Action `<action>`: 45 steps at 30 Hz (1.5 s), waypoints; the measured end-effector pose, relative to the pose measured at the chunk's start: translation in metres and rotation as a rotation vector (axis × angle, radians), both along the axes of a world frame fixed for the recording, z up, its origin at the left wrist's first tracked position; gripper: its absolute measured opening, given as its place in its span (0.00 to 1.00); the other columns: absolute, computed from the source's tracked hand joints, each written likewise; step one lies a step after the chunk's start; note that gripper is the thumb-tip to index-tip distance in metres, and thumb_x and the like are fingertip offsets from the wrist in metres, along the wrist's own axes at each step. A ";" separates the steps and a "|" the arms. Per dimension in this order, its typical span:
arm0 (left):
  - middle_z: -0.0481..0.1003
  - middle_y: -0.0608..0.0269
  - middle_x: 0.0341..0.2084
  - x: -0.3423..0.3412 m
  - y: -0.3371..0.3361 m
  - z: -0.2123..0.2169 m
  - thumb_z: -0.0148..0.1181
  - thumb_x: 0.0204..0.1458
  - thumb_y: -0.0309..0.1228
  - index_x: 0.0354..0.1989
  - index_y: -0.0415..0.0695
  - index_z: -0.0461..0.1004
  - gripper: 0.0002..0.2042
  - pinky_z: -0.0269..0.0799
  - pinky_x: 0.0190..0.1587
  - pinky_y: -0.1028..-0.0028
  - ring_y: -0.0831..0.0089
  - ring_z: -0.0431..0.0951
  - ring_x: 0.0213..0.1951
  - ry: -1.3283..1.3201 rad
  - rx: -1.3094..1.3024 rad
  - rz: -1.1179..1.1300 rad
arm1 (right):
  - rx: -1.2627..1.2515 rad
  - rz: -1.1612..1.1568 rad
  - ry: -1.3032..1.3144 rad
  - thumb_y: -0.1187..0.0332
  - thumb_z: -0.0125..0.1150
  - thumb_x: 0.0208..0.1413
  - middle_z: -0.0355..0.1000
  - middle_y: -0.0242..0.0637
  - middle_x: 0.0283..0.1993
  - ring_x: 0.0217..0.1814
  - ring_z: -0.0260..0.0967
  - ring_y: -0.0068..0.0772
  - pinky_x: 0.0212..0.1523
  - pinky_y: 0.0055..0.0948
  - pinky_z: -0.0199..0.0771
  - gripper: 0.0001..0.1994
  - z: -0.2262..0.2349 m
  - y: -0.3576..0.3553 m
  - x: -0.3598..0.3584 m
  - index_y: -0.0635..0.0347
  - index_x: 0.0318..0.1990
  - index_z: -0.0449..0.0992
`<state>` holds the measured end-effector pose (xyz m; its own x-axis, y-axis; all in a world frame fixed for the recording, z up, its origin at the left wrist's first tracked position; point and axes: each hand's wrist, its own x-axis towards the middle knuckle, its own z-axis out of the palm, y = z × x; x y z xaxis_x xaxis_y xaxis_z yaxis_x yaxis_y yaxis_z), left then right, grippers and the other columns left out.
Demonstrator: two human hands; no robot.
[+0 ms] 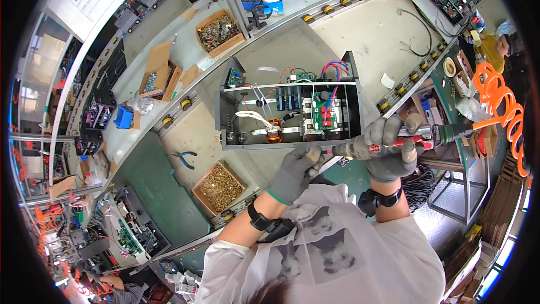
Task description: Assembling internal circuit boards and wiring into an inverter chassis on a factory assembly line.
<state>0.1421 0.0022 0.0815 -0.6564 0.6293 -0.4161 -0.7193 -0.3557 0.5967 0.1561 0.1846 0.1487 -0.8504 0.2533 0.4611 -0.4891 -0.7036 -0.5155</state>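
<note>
My right hand [389, 160], in a grey glove, is wrapped round a red and grey air screwdriver [358, 149]. The tool lies sideways, its bit pointing left and an orange coiled air hose [499, 93] attached at its right end. My left hand [295, 173], also gloved, has its fingers pinched together at the bit's tip; whatever they hold is too small to make out. Just beyond both hands stands an open black metal housing [253, 141]. Inside it are a green circuit board [324, 114], a copper-wound coil [274, 130] and red and blue wires [336, 70].
Blue-handled pliers [184, 159] and a box of brass-coloured screws [220, 187] lie to the left. A roller conveyor [346, 1] runs along the far side. Cardboard boxes of small parts [219, 31] sit on the far bench. Another person [495, 48] is at the far right.
</note>
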 end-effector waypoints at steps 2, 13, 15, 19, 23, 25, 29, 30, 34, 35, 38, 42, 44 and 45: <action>0.64 0.71 0.21 -0.002 0.002 0.003 0.56 0.55 0.39 0.35 0.42 0.70 0.12 0.54 0.24 0.85 0.85 0.59 0.23 -0.094 0.002 0.004 | 0.042 -0.081 -0.004 0.63 0.54 0.56 0.60 0.35 0.28 0.29 0.58 0.33 0.31 0.34 0.63 0.12 -0.002 0.001 0.002 0.51 0.44 0.60; 0.72 0.63 0.17 -0.060 0.007 -0.075 0.52 0.53 0.44 0.32 0.38 0.76 0.18 0.59 0.21 0.76 0.76 0.66 0.18 0.178 -0.538 -0.045 | -0.039 -0.329 -0.099 0.62 0.54 0.53 0.58 0.33 0.28 0.30 0.55 0.31 0.33 0.31 0.59 0.15 -0.001 0.034 0.014 0.51 0.46 0.62; 0.73 0.59 0.17 -0.079 0.022 -0.081 0.53 0.53 0.43 0.30 0.38 0.77 0.18 0.62 0.23 0.72 0.72 0.69 0.19 0.376 -0.805 -0.177 | -0.023 -0.362 -0.104 0.62 0.53 0.53 0.58 0.33 0.28 0.31 0.55 0.31 0.33 0.31 0.59 0.15 -0.006 0.042 0.018 0.52 0.46 0.62; 0.74 0.51 0.18 -0.108 0.035 -0.081 0.55 0.51 0.43 0.25 0.38 0.78 0.18 0.68 0.31 0.66 0.62 0.74 0.23 0.568 -1.042 -0.358 | -0.054 -0.406 -0.139 0.64 0.53 0.53 0.60 0.35 0.29 0.32 0.58 0.33 0.35 0.34 0.62 0.14 -0.015 0.050 0.024 0.53 0.46 0.62; 0.77 0.53 0.21 -0.118 0.035 -0.069 0.55 0.51 0.44 0.28 0.40 0.80 0.18 0.69 0.33 0.69 0.62 0.76 0.26 0.595 -1.014 -0.520 | -0.078 -0.441 -0.169 0.65 0.53 0.52 0.61 0.37 0.29 0.32 0.60 0.35 0.37 0.37 0.65 0.14 -0.020 0.054 0.025 0.55 0.45 0.61; 0.72 0.61 0.16 -0.119 0.052 -0.026 0.56 0.51 0.44 0.28 0.39 0.78 0.18 0.62 0.24 0.72 0.71 0.69 0.20 0.557 -1.047 -0.669 | -0.072 -0.474 -0.183 0.66 0.55 0.51 0.62 0.37 0.29 0.32 0.61 0.35 0.36 0.37 0.65 0.15 -0.024 0.057 0.024 0.56 0.45 0.61; 0.58 0.77 0.09 -0.101 0.040 -0.127 0.52 0.55 0.43 0.35 0.42 0.75 0.15 0.47 0.12 0.79 0.84 0.54 0.10 0.705 -0.825 -0.623 | -0.035 -0.513 -0.263 0.64 0.54 0.52 0.55 0.32 0.27 0.30 0.51 0.29 0.33 0.32 0.57 0.14 -0.019 0.050 0.018 0.52 0.44 0.61; 0.58 0.77 0.09 -0.099 0.053 -0.117 0.52 0.55 0.43 0.35 0.42 0.75 0.15 0.47 0.12 0.79 0.84 0.54 0.10 0.711 -0.817 -0.638 | -0.030 -0.512 -0.258 0.64 0.54 0.52 0.56 0.33 0.27 0.30 0.52 0.30 0.34 0.32 0.57 0.14 -0.022 0.054 0.019 0.52 0.44 0.61; 0.46 0.80 0.10 -0.084 0.072 -0.079 0.47 0.59 0.40 0.39 0.46 0.70 0.12 0.40 0.10 0.83 0.86 0.44 0.10 -0.568 -0.222 -0.249 | -0.049 -0.505 -0.248 0.65 0.55 0.51 0.57 0.34 0.28 0.32 0.54 0.31 0.35 0.33 0.58 0.14 -0.024 0.058 0.023 0.52 0.44 0.61; 0.46 0.80 0.10 -0.080 0.072 -0.083 0.47 0.59 0.40 0.38 0.46 0.70 0.12 0.39 0.10 0.83 0.86 0.44 0.10 -0.587 -0.071 -0.134 | -0.048 -0.508 -0.247 0.65 0.55 0.51 0.57 0.34 0.28 0.32 0.54 0.31 0.35 0.33 0.58 0.14 -0.024 0.059 0.023 0.52 0.44 0.61; 0.47 0.80 0.10 -0.078 0.076 -0.096 0.49 0.58 0.39 0.33 0.46 0.71 0.11 0.38 0.10 0.83 0.86 0.46 0.10 -0.567 0.116 -0.014 | -0.053 -0.518 -0.263 0.65 0.55 0.51 0.59 0.34 0.29 0.33 0.55 0.32 0.36 0.33 0.59 0.14 -0.024 0.061 0.024 0.52 0.44 0.61; 0.60 0.73 0.08 -0.086 0.088 -0.070 0.58 0.51 0.39 0.22 0.45 0.73 0.12 0.50 0.11 0.78 0.81 0.59 0.10 0.131 -0.552 0.014 | -0.043 -0.528 -0.256 0.66 0.55 0.51 0.60 0.35 0.30 0.33 0.56 0.33 0.36 0.34 0.60 0.14 -0.024 0.063 0.024 0.52 0.43 0.61; 0.68 0.62 0.11 -0.106 0.079 -0.079 0.61 0.47 0.38 0.19 0.42 0.73 0.13 0.61 0.17 0.71 0.68 0.66 0.13 1.129 -1.054 0.048 | -0.048 -0.520 -0.253 0.66 0.56 0.51 0.61 0.35 0.30 0.33 0.57 0.33 0.36 0.34 0.61 0.14 -0.022 0.062 0.024 0.52 0.43 0.61; 0.72 0.52 0.16 -0.114 0.080 -0.062 0.60 0.44 0.37 0.18 0.40 0.74 0.13 0.67 0.25 0.63 0.57 0.72 0.20 1.047 -1.150 -0.099 | -0.034 -0.533 -0.263 0.66 0.56 0.51 0.61 0.35 0.30 0.33 0.57 0.33 0.37 0.34 0.61 0.14 -0.024 0.063 0.025 0.53 0.43 0.61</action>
